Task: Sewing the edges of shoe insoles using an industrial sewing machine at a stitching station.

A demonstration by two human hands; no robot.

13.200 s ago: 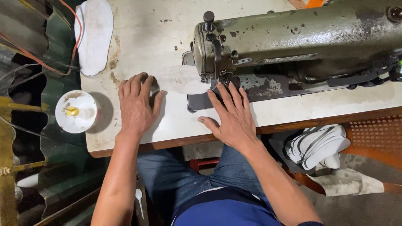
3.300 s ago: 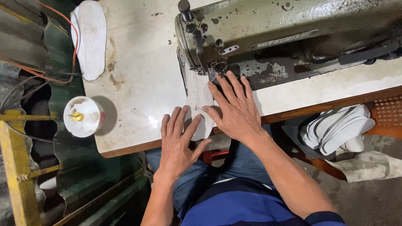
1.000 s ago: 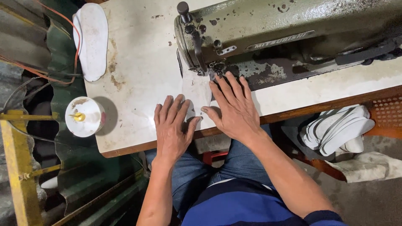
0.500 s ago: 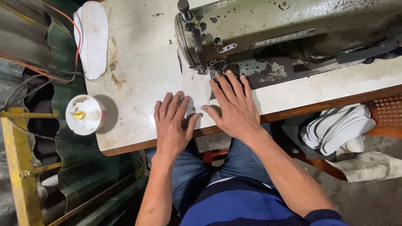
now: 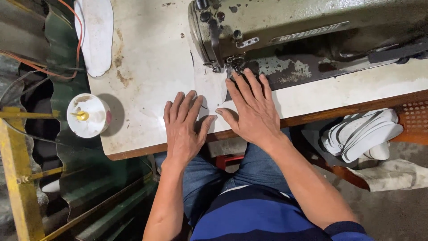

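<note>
Both hands lie flat on the stained cream tabletop (image 5: 147, 80), pressing a pale, flat piece of insole material (image 5: 213, 96) that sits between them and runs up under the needle of the worn olive-green metal sewing machine (image 5: 303, 31). The left hand (image 5: 183, 127) has its fingers spread, palm down; the right hand (image 5: 250, 109) has its fingers spread too, tips just beside the presser foot. Left of the tabletop, a round white spool holder (image 5: 88, 115) carries a yellow spindle at its centre. At the right, a woven orange basket (image 5: 414, 120) is near a stack of white insoles (image 5: 361, 134). Another white insole (image 5: 94, 33) lies at the far left corner.
</note>
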